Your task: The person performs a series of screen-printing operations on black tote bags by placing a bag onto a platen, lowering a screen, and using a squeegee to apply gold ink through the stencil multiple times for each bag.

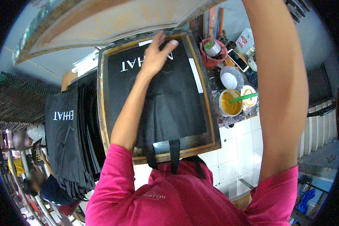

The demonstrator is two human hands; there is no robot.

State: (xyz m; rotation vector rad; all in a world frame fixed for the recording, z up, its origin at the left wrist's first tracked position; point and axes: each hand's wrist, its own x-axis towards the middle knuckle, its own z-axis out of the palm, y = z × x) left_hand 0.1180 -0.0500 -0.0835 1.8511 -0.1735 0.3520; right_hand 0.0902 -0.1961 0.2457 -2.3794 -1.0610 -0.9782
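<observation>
A black tote bag [173,94] with white print lies flat inside a wooden-edged frame [101,94], its straps hanging over the near edge. My left hand [157,55] is over the far part of the bag, across the print, with thumb and fingers apart and nothing in them. Whether the palm presses on the cloth I cannot tell. A framed printing screen [128,22] is raised and tilted above the far side. My right arm [280,83] stretches up along the right and passes out at the top, so my right hand is out of sight.
Left of the frame hangs a thick stack of black bags [62,124]. To the right stand a tub of yellow ink [229,103] with a green stick [245,97], a phone [238,60] and a red basin [218,58]. Another person [52,188] is at the lower left.
</observation>
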